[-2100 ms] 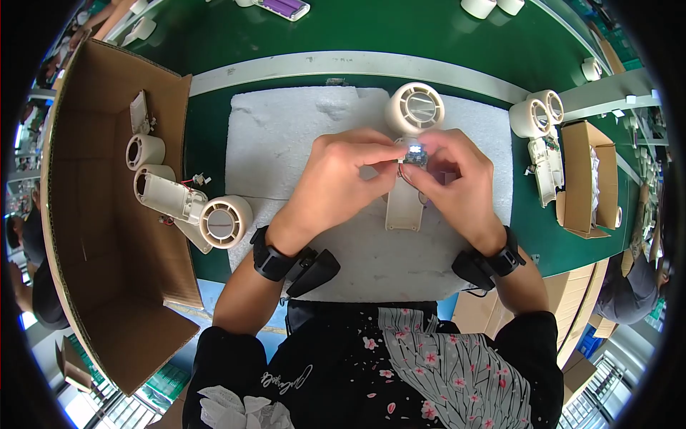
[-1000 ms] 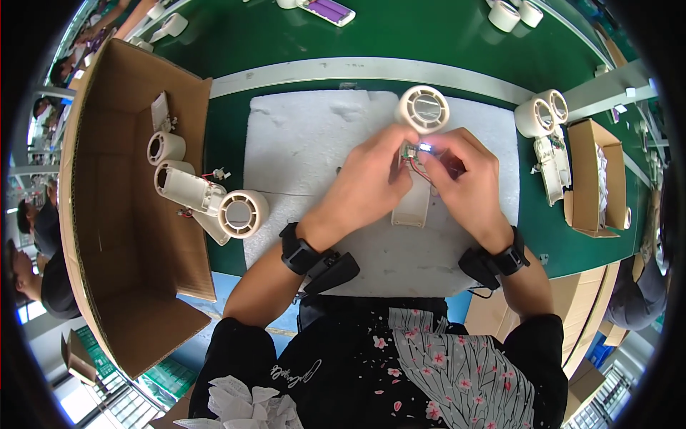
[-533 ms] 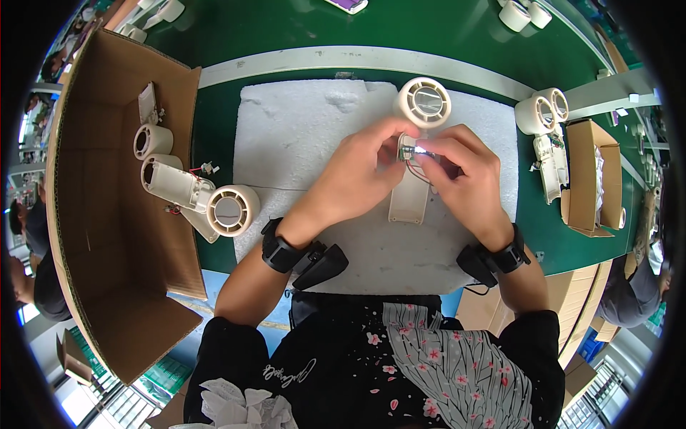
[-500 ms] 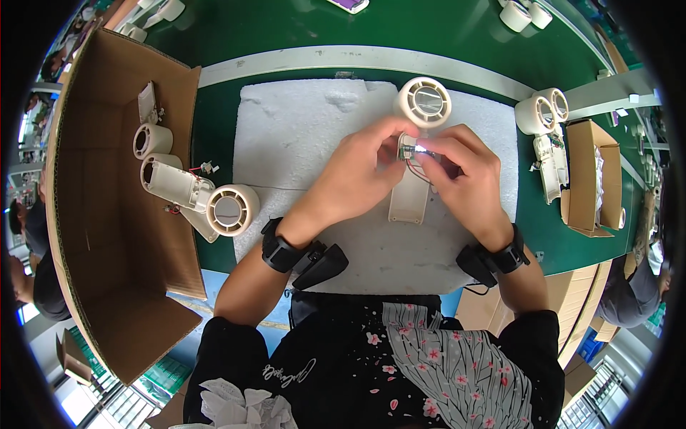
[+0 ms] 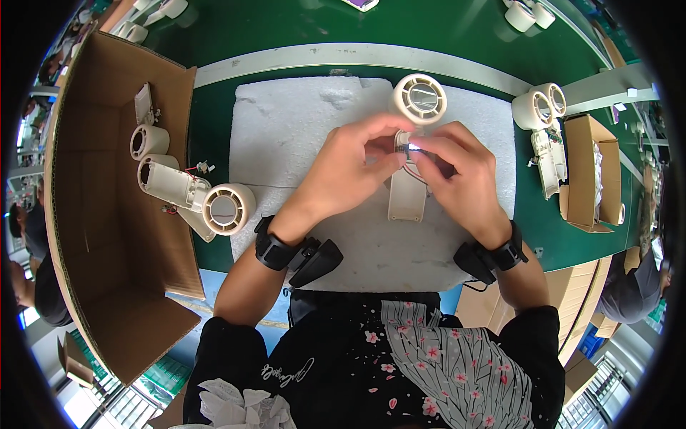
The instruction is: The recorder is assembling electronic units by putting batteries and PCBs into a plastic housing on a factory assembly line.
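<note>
A cream handheld fan with a round head (image 5: 419, 99) lies on the white foam sheet (image 5: 304, 114). Its open handle shell (image 5: 406, 202) points toward me. Between my hands, a small circuit board (image 5: 401, 147) glows with a bright white light, and thin red and dark wires (image 5: 413, 174) hang from it. My left hand (image 5: 343, 171) is closed, thumb and fingers pinching the board from the left. From the right, my right hand (image 5: 461, 175) pinches at the lit side of the same board. Its fingertips partly hide what they grip.
An open cardboard box (image 5: 107, 214) stands at the left, with several fan parts (image 5: 168, 182) by its right side. More fan parts (image 5: 547, 154) and a small carton (image 5: 593, 175) lie at the right. A pale rail (image 5: 343, 53) crosses the green table behind the foam.
The whole view has shifted slightly. The board between my fingertips has tilted a little and shows less of its green face. Both hands keep their pinch.
</note>
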